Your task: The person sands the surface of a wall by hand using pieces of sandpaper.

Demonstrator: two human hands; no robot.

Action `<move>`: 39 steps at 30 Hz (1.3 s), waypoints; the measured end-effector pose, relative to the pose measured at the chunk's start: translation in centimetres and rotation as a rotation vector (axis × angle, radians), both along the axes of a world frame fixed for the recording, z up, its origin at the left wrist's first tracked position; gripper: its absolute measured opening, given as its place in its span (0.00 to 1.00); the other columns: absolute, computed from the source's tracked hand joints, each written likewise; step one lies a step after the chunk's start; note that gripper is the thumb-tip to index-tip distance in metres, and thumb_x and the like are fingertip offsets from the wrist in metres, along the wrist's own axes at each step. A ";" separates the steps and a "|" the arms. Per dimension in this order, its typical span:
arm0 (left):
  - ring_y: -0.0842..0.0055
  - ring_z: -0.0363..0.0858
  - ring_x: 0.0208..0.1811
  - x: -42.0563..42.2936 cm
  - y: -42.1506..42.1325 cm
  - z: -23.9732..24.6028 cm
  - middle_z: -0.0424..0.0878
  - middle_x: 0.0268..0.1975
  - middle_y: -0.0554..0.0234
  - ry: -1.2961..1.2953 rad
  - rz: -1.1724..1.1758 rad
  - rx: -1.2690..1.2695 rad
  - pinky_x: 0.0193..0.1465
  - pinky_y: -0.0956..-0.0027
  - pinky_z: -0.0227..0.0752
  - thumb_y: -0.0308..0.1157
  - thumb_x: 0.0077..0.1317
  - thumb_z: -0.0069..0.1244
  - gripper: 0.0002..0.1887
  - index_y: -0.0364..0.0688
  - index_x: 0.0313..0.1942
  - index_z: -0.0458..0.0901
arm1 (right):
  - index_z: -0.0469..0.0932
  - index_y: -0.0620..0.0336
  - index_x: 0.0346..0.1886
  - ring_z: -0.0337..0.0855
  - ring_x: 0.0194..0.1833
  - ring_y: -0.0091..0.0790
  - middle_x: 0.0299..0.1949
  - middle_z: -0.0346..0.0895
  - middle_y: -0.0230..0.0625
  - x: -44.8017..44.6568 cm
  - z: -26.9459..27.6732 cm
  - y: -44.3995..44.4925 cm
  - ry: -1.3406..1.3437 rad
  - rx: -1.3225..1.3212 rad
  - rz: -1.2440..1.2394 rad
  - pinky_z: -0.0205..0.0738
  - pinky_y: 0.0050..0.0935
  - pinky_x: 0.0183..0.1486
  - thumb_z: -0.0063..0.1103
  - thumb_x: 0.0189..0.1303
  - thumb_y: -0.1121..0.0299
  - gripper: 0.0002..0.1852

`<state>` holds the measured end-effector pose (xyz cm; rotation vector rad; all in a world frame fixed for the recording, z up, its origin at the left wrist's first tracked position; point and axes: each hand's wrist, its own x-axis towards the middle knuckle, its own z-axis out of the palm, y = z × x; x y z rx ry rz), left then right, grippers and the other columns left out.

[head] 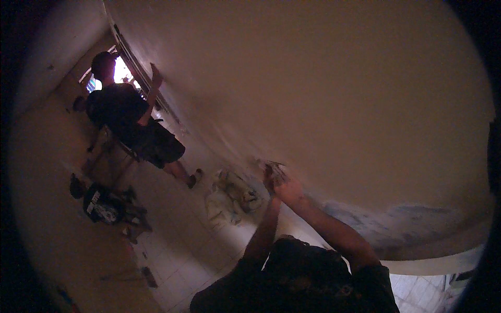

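Both of my arms reach forward to the plastered wall [352,109], and my hands meet low on it. My right hand [289,191] is closed around what looks like a flat, thin-edged tool [278,169] against the wall; the dim light hides its exact kind. My left hand [269,180] is beside it, close to the same tool. Its fingers are in shadow, so its grip cannot be made out. Right of my hands, a patch of rough, greyish, damaged plaster [391,223] runs along the lower wall.
Pale, bulky sacks or crumpled sheeting [231,197] lie on the tiled floor [184,270] left of my hands. A person in dark clothes [129,113] reaches to the wall farther along. Another person [105,203] is low by the opposite side. A bright opening [123,72] shows behind.
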<state>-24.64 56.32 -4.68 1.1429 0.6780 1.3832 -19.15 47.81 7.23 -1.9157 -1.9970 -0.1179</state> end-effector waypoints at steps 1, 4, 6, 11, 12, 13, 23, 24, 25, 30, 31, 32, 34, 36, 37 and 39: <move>0.74 0.74 0.40 -0.1 1.4 0.7 0.74 0.38 0.63 0.034 0.000 0.007 0.48 0.69 0.69 0.39 0.69 0.38 0.12 0.41 0.42 0.72 | 0.73 0.62 0.52 0.63 0.63 0.34 0.61 0.65 0.42 0.2 -0.8 0.5 -0.310 0.223 0.048 0.52 0.36 0.67 0.48 0.53 0.69 0.21; 0.74 0.74 0.40 -4.2 3.5 0.6 0.74 0.39 0.62 0.099 0.078 0.003 0.48 0.69 0.69 0.39 0.69 0.38 0.12 0.41 0.43 0.71 | 0.72 0.63 0.53 0.67 0.61 0.35 0.60 0.65 0.42 -3.3 4.3 2.0 -0.254 0.300 0.159 0.60 0.36 0.64 0.49 0.53 0.69 0.22; 0.74 0.73 0.41 -2.0 1.2 -1.1 0.74 0.40 0.62 0.060 0.014 -0.034 0.49 0.69 0.68 0.38 0.69 0.38 0.12 0.40 0.44 0.71 | 0.72 0.64 0.53 0.67 0.61 0.36 0.60 0.65 0.42 -2.7 6.5 4.1 -0.328 0.296 0.139 0.61 0.36 0.63 0.48 0.53 0.69 0.22; 0.73 0.73 0.42 -3.0 4.8 0.4 0.74 0.42 0.61 0.114 -0.005 0.010 0.50 0.69 0.68 0.38 0.69 0.37 0.13 0.39 0.46 0.70 | 0.71 0.67 0.54 0.64 0.62 0.39 0.60 0.65 0.43 -4.3 3.3 7.7 0.264 -0.127 0.057 0.61 0.35 0.63 0.47 0.54 0.70 0.23; 0.73 0.73 0.43 -4.8 7.0 1.3 0.74 0.42 0.61 0.170 0.038 0.032 0.50 0.69 0.68 0.37 0.69 0.37 0.13 0.39 0.47 0.70 | 0.71 0.66 0.54 0.64 0.62 0.40 0.60 0.65 0.42 -4.8 2.2 7.2 0.026 -0.044 0.130 0.61 0.35 0.63 0.48 0.53 0.70 0.23; 0.73 0.73 0.43 -4.4 7.6 1.6 0.74 0.43 0.61 0.175 0.027 0.033 0.50 0.69 0.68 0.37 0.69 0.37 0.13 0.39 0.47 0.70 | 0.71 0.66 0.54 0.65 0.61 0.41 0.60 0.66 0.41 -4.4 1.2 7.1 -0.228 0.029 0.174 0.61 0.34 0.63 0.49 0.52 0.70 0.23; 0.72 0.73 0.46 -3.2 3.4 -1.8 0.74 0.47 0.59 0.141 -0.020 -0.014 0.53 0.68 0.66 0.36 0.69 0.37 0.15 0.38 0.51 0.68 | 0.64 0.62 0.60 0.60 0.65 0.38 0.61 0.63 0.43 -5.1 3.6 9.7 0.176 0.178 0.129 0.59 0.34 0.64 0.50 0.51 0.68 0.29; 0.72 0.73 0.46 -4.1 5.3 -1.0 0.74 0.47 0.59 0.174 0.014 0.011 0.53 0.68 0.66 0.36 0.68 0.37 0.15 0.37 0.51 0.68 | 0.65 0.61 0.60 0.59 0.65 0.39 0.61 0.63 0.44 -5.6 4.0 8.8 0.364 -0.091 -0.006 0.60 0.35 0.63 0.51 0.51 0.68 0.29; 0.72 0.73 0.46 -5.2 7.7 0.1 0.74 0.47 0.59 0.206 0.055 0.041 0.53 0.68 0.66 0.36 0.68 0.37 0.16 0.37 0.51 0.68 | 0.66 0.59 0.60 0.57 0.66 0.39 0.61 0.63 0.44 -6.1 4.3 8.4 0.542 -0.357 -0.134 0.61 0.35 0.63 0.52 0.50 0.67 0.29; 0.71 0.73 0.48 -3.9 7.5 -0.6 0.73 0.49 0.58 0.183 0.092 0.029 0.54 0.68 0.65 0.35 0.68 0.37 0.17 0.37 0.53 0.67 | 0.67 0.58 0.59 0.58 0.66 0.38 0.61 0.64 0.43 -4.3 5.6 9.5 -0.094 0.015 0.111 0.61 0.35 0.63 0.51 0.50 0.67 0.28; 0.71 0.73 0.48 -3.0 5.8 -1.3 0.73 0.50 0.58 0.161 0.090 0.019 0.54 0.68 0.65 0.35 0.68 0.37 0.17 0.36 0.54 0.66 | 0.68 0.58 0.59 0.59 0.65 0.37 0.60 0.65 0.44 -4.0 6.3 10.1 -0.352 0.070 0.141 0.61 0.35 0.63 0.51 0.51 0.67 0.27; 0.71 0.73 0.48 -1.6 4.3 -1.8 0.73 0.50 0.58 0.131 0.073 0.018 0.55 0.68 0.65 0.35 0.68 0.37 0.17 0.36 0.54 0.66 | 0.68 0.58 0.59 0.59 0.65 0.37 0.60 0.65 0.44 -3.3 6.7 10.5 -0.358 0.091 0.150 0.61 0.35 0.63 0.51 0.51 0.67 0.27; 0.70 0.73 0.49 -0.7 3.5 -1.9 0.73 0.51 0.57 0.137 0.076 0.021 0.55 0.68 0.65 0.34 0.68 0.37 0.18 0.36 0.55 0.66 | 0.68 0.61 0.57 0.58 0.66 0.37 0.59 0.66 0.46 -2.3 5.8 9.9 -0.481 0.155 0.168 0.57 0.35 0.65 0.51 0.51 0.69 0.26; 0.70 0.73 0.50 -1.2 5.5 -1.0 0.73 0.52 0.57 0.148 0.095 0.026 0.55 0.67 0.65 0.34 0.68 0.37 0.18 0.36 0.56 0.66 | 0.68 0.63 0.57 0.57 0.66 0.38 0.59 0.66 0.47 -2.0 2.6 9.5 -0.371 0.188 0.178 0.54 0.35 0.67 0.51 0.51 0.69 0.26; 0.70 0.73 0.50 -1.3 7.3 0.2 0.73 0.52 0.57 0.182 0.112 0.061 0.56 0.67 0.65 0.34 0.68 0.37 0.19 0.35 0.56 0.65 | 0.69 0.66 0.56 0.57 0.66 0.38 0.60 0.65 0.49 -1.8 1.5 9.4 -0.250 0.210 0.157 0.50 0.35 0.68 0.51 0.51 0.69 0.26; 0.70 0.73 0.50 -3.7 10.4 1.5 0.73 0.53 0.57 0.337 0.240 0.209 0.56 0.67 0.64 0.34 0.68 0.37 0.19 0.35 0.57 0.65 | 0.69 0.67 0.56 0.57 0.66 0.38 0.60 0.65 0.48 -3.5 4.8 8.7 -0.040 -0.005 0.119 0.49 0.36 0.68 0.51 0.51 0.69 0.26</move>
